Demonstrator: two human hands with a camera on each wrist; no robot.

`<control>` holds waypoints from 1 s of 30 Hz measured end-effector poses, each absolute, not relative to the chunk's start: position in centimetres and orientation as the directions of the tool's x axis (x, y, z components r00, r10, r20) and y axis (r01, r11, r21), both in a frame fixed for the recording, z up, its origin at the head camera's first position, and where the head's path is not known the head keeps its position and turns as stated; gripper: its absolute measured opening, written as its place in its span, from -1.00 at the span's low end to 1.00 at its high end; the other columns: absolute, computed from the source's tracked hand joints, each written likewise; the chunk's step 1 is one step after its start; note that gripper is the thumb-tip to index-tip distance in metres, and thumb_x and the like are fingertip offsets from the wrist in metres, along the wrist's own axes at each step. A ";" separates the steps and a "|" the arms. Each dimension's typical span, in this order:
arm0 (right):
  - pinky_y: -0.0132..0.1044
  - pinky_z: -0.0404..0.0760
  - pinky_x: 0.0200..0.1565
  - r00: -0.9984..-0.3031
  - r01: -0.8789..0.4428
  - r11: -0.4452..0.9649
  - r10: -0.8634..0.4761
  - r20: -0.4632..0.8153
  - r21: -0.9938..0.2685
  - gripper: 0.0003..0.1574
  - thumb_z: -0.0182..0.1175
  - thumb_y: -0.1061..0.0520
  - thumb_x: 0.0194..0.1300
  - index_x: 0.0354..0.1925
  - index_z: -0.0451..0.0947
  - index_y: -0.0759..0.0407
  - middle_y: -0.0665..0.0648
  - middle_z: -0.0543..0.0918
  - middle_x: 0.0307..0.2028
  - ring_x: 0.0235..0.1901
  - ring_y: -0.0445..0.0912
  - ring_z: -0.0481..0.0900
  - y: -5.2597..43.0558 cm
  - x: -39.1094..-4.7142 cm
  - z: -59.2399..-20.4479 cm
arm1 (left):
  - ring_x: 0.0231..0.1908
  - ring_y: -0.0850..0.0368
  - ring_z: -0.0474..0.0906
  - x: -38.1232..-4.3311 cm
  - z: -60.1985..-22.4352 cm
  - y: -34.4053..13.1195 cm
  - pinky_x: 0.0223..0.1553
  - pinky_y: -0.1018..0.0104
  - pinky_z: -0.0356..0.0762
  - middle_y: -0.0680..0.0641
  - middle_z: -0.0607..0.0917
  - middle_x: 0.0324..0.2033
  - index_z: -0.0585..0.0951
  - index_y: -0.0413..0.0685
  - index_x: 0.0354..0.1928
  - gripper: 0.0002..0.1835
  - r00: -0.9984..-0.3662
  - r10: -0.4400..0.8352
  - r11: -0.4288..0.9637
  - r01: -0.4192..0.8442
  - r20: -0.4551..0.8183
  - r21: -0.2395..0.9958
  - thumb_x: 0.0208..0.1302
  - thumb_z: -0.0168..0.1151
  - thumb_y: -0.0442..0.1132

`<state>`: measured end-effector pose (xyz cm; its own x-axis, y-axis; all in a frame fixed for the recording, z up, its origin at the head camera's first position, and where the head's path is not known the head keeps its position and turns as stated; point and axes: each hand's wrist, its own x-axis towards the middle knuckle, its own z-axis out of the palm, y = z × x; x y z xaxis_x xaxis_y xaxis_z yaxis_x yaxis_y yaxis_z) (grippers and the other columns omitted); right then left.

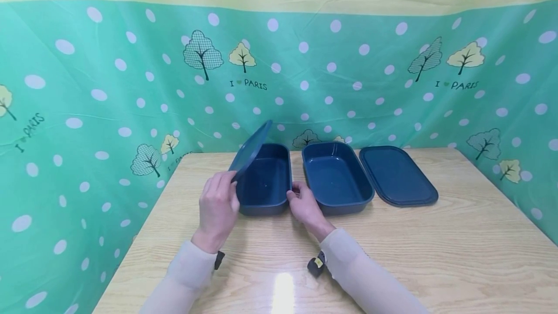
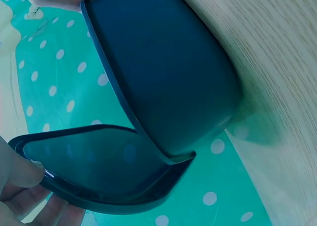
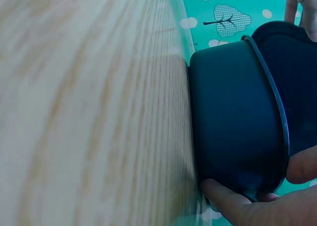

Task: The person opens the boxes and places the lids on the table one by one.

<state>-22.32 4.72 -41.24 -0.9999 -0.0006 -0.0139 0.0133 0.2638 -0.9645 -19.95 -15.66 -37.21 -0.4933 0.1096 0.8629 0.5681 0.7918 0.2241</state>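
My left hand (image 1: 218, 205) pinches the near edge of a dark blue lid (image 1: 252, 149), thumb on one face and fingers on the other. The lid leans up at a slant over the left side of a deep dark blue food container (image 1: 263, 211), whose inside is bare. In the left wrist view, the lid's far end meets the container's rim. My right hand (image 1: 307, 207) grips that container at its near right corner; the right wrist view shows fingers low on the wall (image 3: 237, 117) and the thumb up by the rim.
A second matching container (image 1: 335, 180) stands uncovered just right of my right hand. Beside it a second lid (image 1: 401, 176) lies flat, touching or nearly touching it. All rest on a light wooden table (image 1: 436, 256), backed by a green dotted cloth (image 1: 305, 71).
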 end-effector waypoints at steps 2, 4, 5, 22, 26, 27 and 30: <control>-0.03 0.39 0.21 -1.000 0.012 0.268 0.003 -0.011 -0.963 -0.56 -0.08 0.21 0.46 0.23 0.30 0.36 0.29 0.46 0.13 0.16 0.09 0.43 4.7 -22.4 -41.3 | -0.30 -0.16 0.56 -20.0 -37.2 -15.7 -0.24 0.03 0.59 -0.25 0.64 -0.26 0.58 -0.33 -0.15 -0.79 -0.493 0.103 0.788 0.571 0.864 0.232 0.14 0.22 -0.56; -0.03 0.39 0.20 -1.000 0.008 0.271 0.006 -0.007 -0.962 -0.56 -0.07 0.22 0.46 0.23 0.30 0.36 0.29 0.46 0.12 0.16 0.09 0.43 4.7 -22.4 -41.4 | -0.30 -0.16 0.57 -20.0 -37.2 -15.8 -0.24 0.04 0.59 -0.25 0.64 -0.26 0.59 -0.33 -0.15 -0.79 -0.490 0.096 0.787 0.570 0.866 0.235 0.15 0.21 -0.56; -0.03 0.39 0.20 -1.000 0.007 0.272 0.008 -0.005 -0.962 -0.56 -0.07 0.22 0.46 0.23 0.30 0.36 0.29 0.46 0.12 0.16 0.09 0.44 4.7 -22.4 -41.4 | -0.30 -0.16 0.57 -20.1 -37.2 -15.8 -0.24 0.04 0.58 -0.25 0.64 -0.26 0.59 -0.33 -0.15 -0.80 -0.488 0.091 0.786 0.571 0.868 0.238 0.15 0.20 -0.56; -0.01 0.39 0.21 -1.000 0.007 0.249 -0.003 -0.008 -0.969 -0.54 -0.09 0.22 0.46 0.25 0.27 0.38 0.32 0.43 0.16 0.19 0.13 0.40 4.7 -22.3 -41.4 | -0.29 -0.13 0.59 -20.4 -37.1 -16.4 -0.24 0.05 0.57 -0.23 0.64 -0.29 0.60 -0.32 -0.17 -0.81 -0.489 0.012 0.772 0.559 0.872 0.303 0.16 0.16 -0.57; -0.02 0.39 0.21 -1.000 0.006 0.249 0.001 -0.006 -0.968 -0.55 -0.09 0.22 0.46 0.24 0.27 0.38 0.32 0.43 0.15 0.19 0.13 0.40 4.7 -22.3 -41.5 | -0.33 -0.09 0.58 -20.5 -37.1 -16.5 -0.30 0.08 0.57 -0.23 0.64 -0.31 0.60 -0.32 -0.18 -0.81 -0.492 -0.009 0.768 0.554 0.870 0.321 0.16 0.17 -0.56; -0.02 0.39 0.21 -1.000 0.006 0.250 0.001 -0.005 -0.968 -0.55 -0.09 0.22 0.46 0.24 0.27 0.38 0.32 0.43 0.15 0.19 0.13 0.41 4.6 -22.3 -41.5 | -0.34 -0.07 0.57 -20.5 -37.1 -16.6 -0.32 0.09 0.57 -0.23 0.64 -0.31 0.60 -0.33 -0.18 -0.82 -0.493 -0.015 0.766 0.554 0.870 0.327 0.16 0.18 -0.56; -0.02 0.40 0.20 -1.000 -0.007 0.250 -0.001 0.007 -0.968 -0.55 -0.08 0.23 0.45 0.23 0.28 0.40 0.33 0.44 0.14 0.18 0.13 0.42 4.6 -22.3 -41.5 | -0.38 -0.04 0.56 -20.5 -37.0 -16.7 -0.36 0.13 0.56 -0.23 0.64 -0.31 0.59 -0.34 -0.18 -0.82 -0.492 -0.033 0.759 0.554 0.870 0.342 0.15 0.20 -0.55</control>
<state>-22.34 4.64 -41.49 -1.0000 -0.0009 0.0073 -0.0073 0.2496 -0.9683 -20.46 -16.68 -37.04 -0.4919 -0.0329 0.8700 0.5538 0.7592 0.3418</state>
